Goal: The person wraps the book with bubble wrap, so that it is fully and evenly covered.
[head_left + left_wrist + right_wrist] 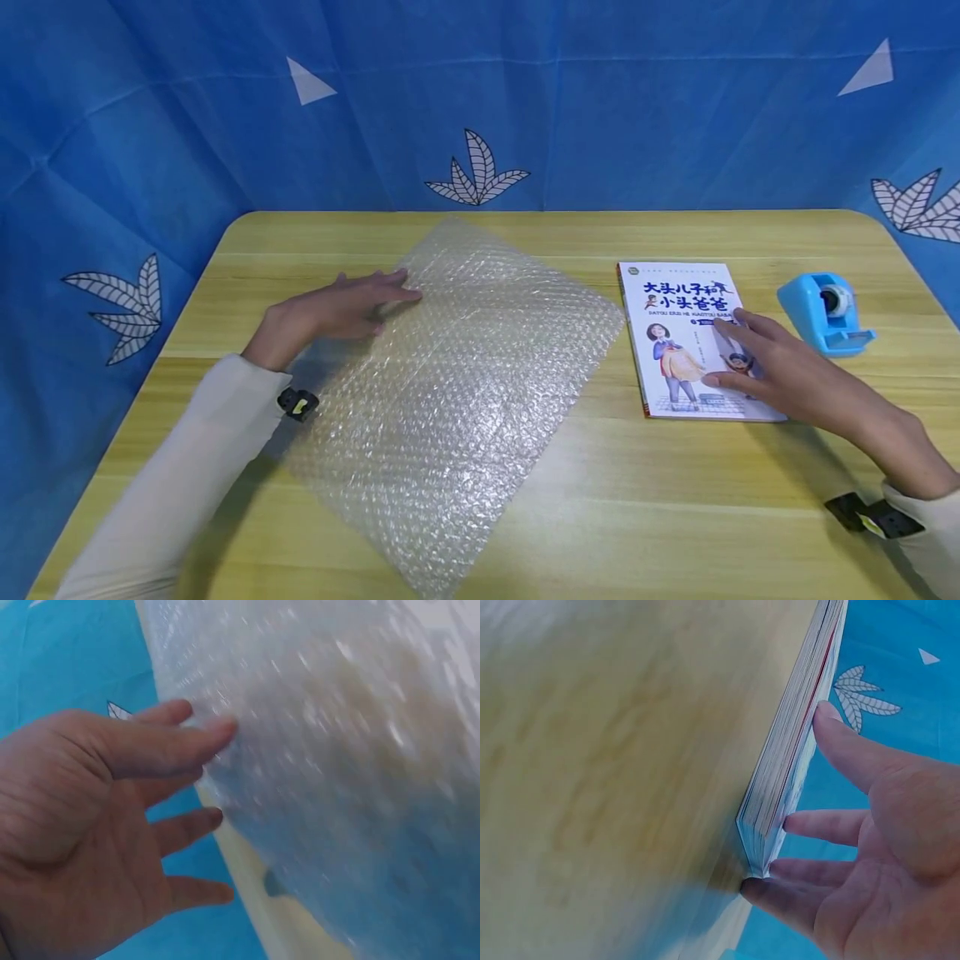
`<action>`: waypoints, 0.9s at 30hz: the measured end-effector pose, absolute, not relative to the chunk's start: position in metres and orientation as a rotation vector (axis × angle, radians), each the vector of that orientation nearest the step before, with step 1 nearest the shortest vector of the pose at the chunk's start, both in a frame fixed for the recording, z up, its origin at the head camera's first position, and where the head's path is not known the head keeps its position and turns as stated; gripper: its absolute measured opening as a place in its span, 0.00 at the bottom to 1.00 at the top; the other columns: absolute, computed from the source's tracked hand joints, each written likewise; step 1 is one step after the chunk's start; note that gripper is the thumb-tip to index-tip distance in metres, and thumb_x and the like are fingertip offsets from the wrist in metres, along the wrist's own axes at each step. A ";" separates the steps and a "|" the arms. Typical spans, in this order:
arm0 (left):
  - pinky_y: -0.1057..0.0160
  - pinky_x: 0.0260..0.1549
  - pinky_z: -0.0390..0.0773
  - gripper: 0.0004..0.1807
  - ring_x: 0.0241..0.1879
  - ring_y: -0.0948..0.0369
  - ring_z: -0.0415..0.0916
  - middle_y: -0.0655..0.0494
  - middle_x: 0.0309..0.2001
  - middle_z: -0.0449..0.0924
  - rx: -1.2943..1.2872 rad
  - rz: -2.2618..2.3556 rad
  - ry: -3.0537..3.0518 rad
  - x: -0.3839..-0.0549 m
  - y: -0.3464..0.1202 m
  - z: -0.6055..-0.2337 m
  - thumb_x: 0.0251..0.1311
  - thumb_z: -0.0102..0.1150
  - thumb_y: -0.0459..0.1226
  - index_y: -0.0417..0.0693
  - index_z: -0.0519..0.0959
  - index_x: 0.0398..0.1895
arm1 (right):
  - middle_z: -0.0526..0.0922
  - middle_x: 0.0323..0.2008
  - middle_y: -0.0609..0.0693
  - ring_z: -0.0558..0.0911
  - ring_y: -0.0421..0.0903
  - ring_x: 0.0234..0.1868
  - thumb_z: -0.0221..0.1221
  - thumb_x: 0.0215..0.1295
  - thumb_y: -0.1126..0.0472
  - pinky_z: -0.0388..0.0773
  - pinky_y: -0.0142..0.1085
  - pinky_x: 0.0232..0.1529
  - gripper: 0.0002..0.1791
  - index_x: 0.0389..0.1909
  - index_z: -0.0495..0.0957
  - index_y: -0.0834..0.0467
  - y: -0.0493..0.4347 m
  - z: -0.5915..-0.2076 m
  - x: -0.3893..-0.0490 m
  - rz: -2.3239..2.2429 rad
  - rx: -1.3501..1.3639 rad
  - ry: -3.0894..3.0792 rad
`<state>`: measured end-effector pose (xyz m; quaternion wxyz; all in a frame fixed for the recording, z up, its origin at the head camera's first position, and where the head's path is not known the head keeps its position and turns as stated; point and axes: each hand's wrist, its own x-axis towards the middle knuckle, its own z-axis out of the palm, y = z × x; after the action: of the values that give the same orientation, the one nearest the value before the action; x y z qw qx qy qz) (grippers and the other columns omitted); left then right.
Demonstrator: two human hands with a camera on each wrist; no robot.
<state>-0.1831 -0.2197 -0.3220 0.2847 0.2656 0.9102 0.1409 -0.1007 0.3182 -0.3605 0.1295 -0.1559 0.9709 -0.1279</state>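
Observation:
A sheet of clear bubble wrap (465,392) lies flat and slantwise on the table. My left hand (341,310) is at its upper left edge, fingers extended; in the left wrist view the thumb (214,735) overlaps the sheet's edge, though whether it touches is hard to tell. To the right of the wrap lies a white paperback book (678,367) with a cartoon cover. My right hand (806,375) spreads over the book's right side. In the right wrist view the fingertips meet the cover and a corner of the book (791,735), without curling round it.
A light blue tape dispenser (813,321) with a roll in it stands right of the book, beyond the right hand. The wooden table (585,533) has rounded far corners. Blue cloth (600,125) with leaf prints hangs behind and beside it.

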 end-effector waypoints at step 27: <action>0.56 0.63 0.75 0.30 0.64 0.55 0.76 0.47 0.71 0.73 0.848 0.830 2.322 -0.152 -0.018 -0.321 0.81 0.46 0.42 0.44 0.60 0.80 | 0.55 0.72 0.82 0.60 0.82 0.69 0.68 0.67 0.42 0.66 0.73 0.60 0.50 0.74 0.62 0.74 0.317 -0.362 -0.099 -0.358 -0.434 2.794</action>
<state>-0.1521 -0.0176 -0.3208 0.2636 0.3135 0.8590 0.3072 -0.0995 0.3175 -0.3621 0.1454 -0.1508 0.9699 -0.1243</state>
